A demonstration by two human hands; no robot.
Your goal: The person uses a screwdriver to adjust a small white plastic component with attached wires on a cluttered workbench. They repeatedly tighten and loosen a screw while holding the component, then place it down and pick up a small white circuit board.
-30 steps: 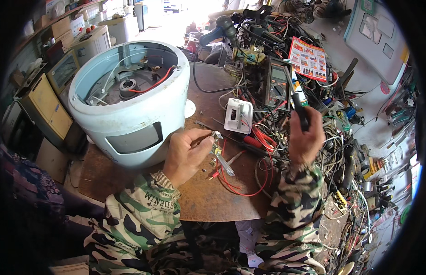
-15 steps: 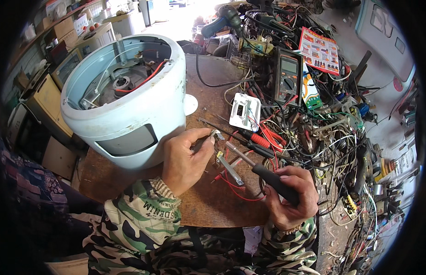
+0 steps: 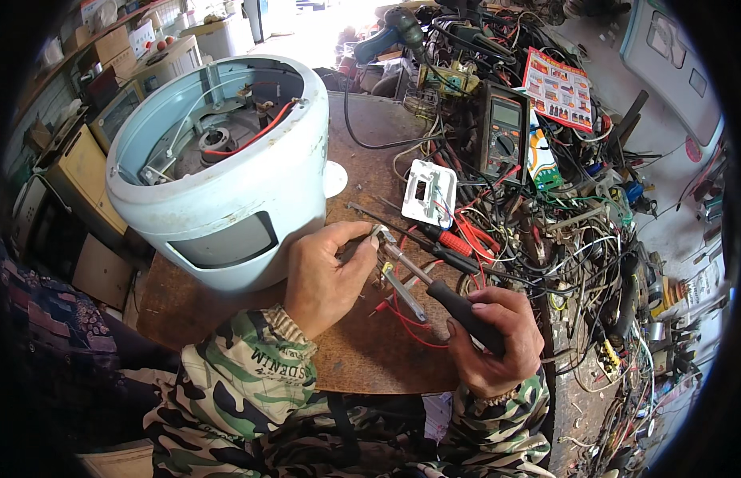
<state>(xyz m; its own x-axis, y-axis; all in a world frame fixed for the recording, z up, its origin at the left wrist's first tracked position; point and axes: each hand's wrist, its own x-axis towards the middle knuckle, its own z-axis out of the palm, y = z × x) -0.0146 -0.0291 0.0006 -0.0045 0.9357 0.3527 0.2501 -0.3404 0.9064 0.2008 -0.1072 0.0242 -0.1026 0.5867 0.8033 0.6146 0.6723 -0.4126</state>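
Note:
My left hand pinches a small metal piece beside a narrow metal strip with a yellow part. My right hand grips a black-handled tool with a metal shaft, like a soldering iron, its tip at the piece in my left fingers. Thin red leads lie underneath. A round pale-blue metal housing, open on top with wires inside, stands left of my hands. A white plastic plate with a slot lies beyond them on the brown bench.
A multimeter, a printed leaflet, a power drill and a dense tangle of wires crowd the bench's right and back. Shelves with boxes and old cabinets line the left wall.
My right hand has come down and leftward with the tool, whose tip now meets the piece at my left fingertips. My left hand has moved only slightly.

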